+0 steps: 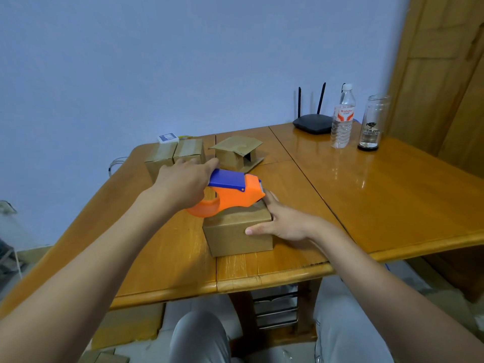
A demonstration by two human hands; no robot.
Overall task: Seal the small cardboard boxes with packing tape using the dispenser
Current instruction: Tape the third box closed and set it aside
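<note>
Small closed box near the front edge of the counter, plain corrugated card — probably light and easily shoved, walls likely to give under hard pressure, so best braced low on the sides rather than squeezed across the flaps. Orange and blue tape dispenser rigid plastic, toothed blade at the nose; safest taken by the handle, well back from the cutter. Nose resting at the far top edge of the box, about where a strip would start.

Left hand wrapped over the rear of the dispenser, fingers curled round it in a firm grasp. Right hand against the box's right side — fingers nearly straight and spread, thumb along the near face, index tip up by the blade; steadying, not gripping.

Two sealed boxes side by side at the far left of the counter, one unsealed box with flaps raised just beyond the dispenser.
</note>
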